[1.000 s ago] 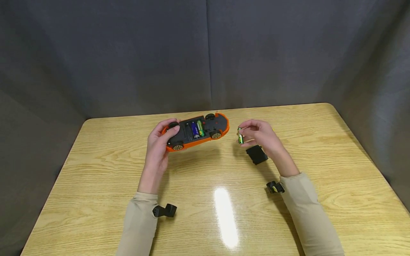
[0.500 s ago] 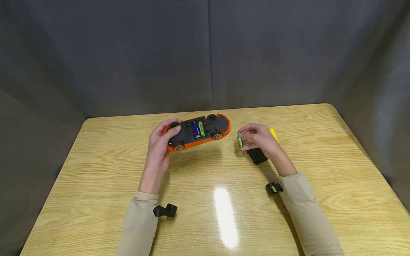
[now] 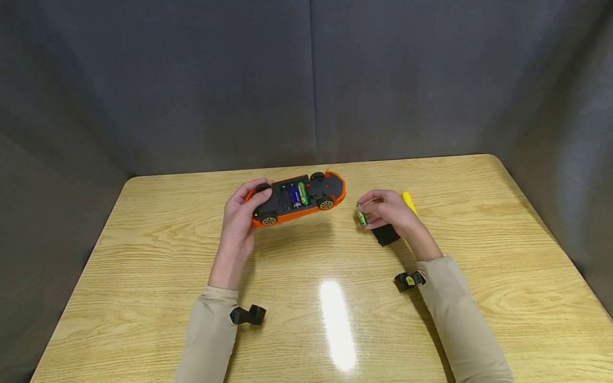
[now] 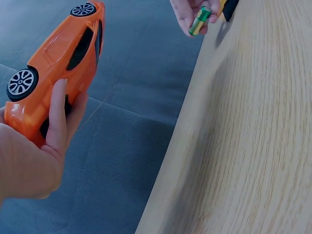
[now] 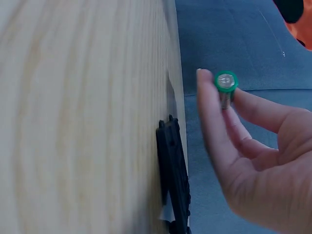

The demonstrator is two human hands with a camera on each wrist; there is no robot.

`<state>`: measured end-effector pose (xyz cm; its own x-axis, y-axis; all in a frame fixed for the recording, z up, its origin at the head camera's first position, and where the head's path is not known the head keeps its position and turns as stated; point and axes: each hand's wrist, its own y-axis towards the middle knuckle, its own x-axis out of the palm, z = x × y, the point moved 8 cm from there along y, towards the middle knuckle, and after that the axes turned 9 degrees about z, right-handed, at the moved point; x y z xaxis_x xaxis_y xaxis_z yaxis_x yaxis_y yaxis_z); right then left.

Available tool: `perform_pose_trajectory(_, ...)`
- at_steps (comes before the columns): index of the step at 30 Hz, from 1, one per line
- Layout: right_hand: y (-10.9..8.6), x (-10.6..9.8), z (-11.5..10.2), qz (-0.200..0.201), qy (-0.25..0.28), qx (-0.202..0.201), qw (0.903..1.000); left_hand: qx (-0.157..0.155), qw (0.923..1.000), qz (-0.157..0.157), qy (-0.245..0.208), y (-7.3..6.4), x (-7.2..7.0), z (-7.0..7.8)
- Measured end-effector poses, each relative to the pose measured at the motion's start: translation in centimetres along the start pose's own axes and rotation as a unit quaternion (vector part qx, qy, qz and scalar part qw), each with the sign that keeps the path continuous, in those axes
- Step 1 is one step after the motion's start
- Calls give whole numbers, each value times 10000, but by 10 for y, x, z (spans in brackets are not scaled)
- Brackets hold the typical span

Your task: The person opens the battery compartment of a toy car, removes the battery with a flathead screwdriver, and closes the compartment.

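Note:
My left hand (image 3: 239, 218) grips the rear part of an orange toy car (image 3: 289, 214), thumb across its black underside, which faces up. In the car's uncovered battery compartment lie a blue battery (image 3: 294, 196) and a green battery (image 3: 304, 193); a dark slot shows beside the blue one. The left wrist view shows the car's orange side and wheels, fingers wrapped over the body. Right of the car, my right hand (image 3: 390, 208) pinches another green battery (image 3: 361, 215) between thumb and fingers above the table. Its flat silver end (image 5: 225, 81) faces the right wrist camera.
A black battery cover (image 3: 386, 234) lies on the wooden table (image 3: 287, 287) under my right hand, partly hidden by it. Behind that hand a yellow handle-like piece (image 3: 408, 201) shows. Dark grey curtains (image 3: 215, 85) stand behind the table and at both sides.
My right hand has lowered slightly toward the table with the battery, which has tilted in the fingers. More of the yellow piece shows now. The car has shifted barely to the right.

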<state>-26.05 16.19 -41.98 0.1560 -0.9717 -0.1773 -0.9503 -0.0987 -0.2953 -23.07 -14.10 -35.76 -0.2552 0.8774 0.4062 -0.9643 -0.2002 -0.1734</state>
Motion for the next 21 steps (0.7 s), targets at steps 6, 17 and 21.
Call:
perform_pose_trajectory(6,3,1,6,-224,-341,-123,9991,-32,10000,-50,15,1,0,-1)
perform_pose_trajectory(17,5,-1,9,-124,-472,7,9988,-71,10000,-70,2,1,1,-1)
perform_pose_trajectory(21,4,-1,9,-76,-550,54,9984,-83,10000,-35,4,0,1,-1)
